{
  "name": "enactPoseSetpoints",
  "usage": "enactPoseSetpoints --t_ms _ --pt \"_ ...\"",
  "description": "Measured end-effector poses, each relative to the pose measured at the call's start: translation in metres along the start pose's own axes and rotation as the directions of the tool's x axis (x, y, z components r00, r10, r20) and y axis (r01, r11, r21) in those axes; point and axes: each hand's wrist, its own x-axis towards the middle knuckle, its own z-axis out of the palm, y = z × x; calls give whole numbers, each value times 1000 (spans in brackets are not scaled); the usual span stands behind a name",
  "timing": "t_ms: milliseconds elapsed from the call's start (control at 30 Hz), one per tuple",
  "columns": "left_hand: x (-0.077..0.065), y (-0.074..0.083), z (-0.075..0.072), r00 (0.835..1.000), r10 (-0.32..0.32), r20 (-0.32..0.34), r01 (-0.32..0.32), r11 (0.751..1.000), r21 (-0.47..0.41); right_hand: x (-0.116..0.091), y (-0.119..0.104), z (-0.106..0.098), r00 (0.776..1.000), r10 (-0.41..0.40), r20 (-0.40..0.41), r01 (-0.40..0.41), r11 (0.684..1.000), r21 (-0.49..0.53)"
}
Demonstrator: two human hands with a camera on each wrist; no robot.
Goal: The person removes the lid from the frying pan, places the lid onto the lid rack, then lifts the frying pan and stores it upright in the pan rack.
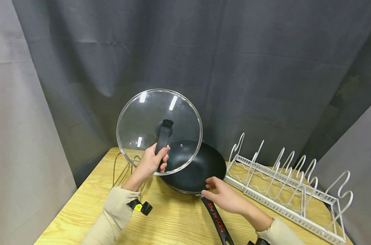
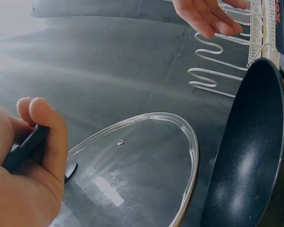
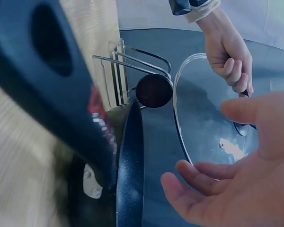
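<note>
My left hand (image 1: 151, 160) grips the black handle (image 1: 163, 134) of a round glass lid (image 1: 136, 124) with a metal rim. Held up on its edge, the lid faces me and overlaps the left part of a black frying pan (image 1: 203, 168) in the head view. The pan sits on the table, its long handle (image 1: 215, 217) pointing toward me. Beside that handle, above the pan's near right rim, is my right hand (image 1: 226, 197), fingers loosely bent and holding nothing. In the right wrist view its fingertips (image 3: 173, 182) overlap the lid's lower rim.
A white rack (image 1: 271, 195) with several wavy wire dividers stands along the table's right side. At the left is a smaller wire rack (image 1: 116, 172), with a dark round thing (image 3: 154, 91) beside it in the right wrist view. Grey curtains (image 1: 265, 68) hang behind the wooden table (image 1: 81, 217).
</note>
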Motion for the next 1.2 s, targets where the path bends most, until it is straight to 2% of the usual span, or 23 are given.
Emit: enactPoseSetpoints --t_ms 367,500,633,800,1067,1200 --pt "-12 10 -22 996 65 -61 -60 995 81 21 -13 1 996 -84 39 85 996 -33" --pt "-15 11 -32 994 80 -77 -73 994 86 30 -19 5 993 -112 29 114 991 -69" --pt "-19 13 -40 989 114 -93 -100 985 139 39 -25 10 988 -149 25 151 983 -109" --pt "-21 13 -49 984 127 -124 -103 977 185 51 -32 17 986 -162 32 165 977 -138" --pt "-23 17 -60 968 165 -187 -113 959 262 73 -40 31 982 -170 78 181 969 -167" --pt "-24 20 -63 953 206 -222 -137 947 291 81 -45 40 981 -164 102 180 968 -176"
